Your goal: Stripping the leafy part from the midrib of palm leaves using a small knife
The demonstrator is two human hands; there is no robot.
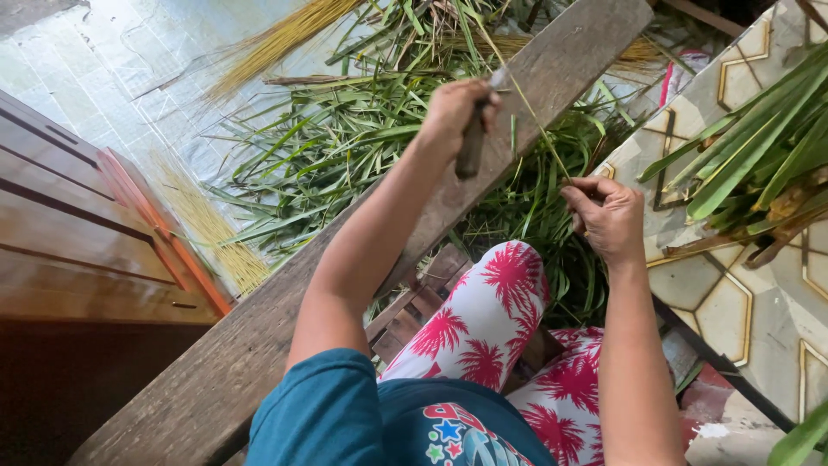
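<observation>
Left hand [453, 112] clenched a knife [473, 142]; right hand [608, 217] pinched a leaf midrib [535, 121]. Stripped yellow ribs [211, 233] lay bundled; many green fronds [345, 138] remained unstripped.

head camera looks steeply down, close, perhaps tilted.

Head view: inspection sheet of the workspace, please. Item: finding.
Surface: long wooden plank slanting across the view, above a tiled floor.
Job's things: knife and a thin leaf rib.
Clutter: heap of green leaf strips; yellow stick bundles; leafy fronds on a patterned table.
Grippers: left hand grips the knife; right hand pinches the rib.
Cables: nothing seen.
Surroundings: wooden cabinet at left.
</observation>
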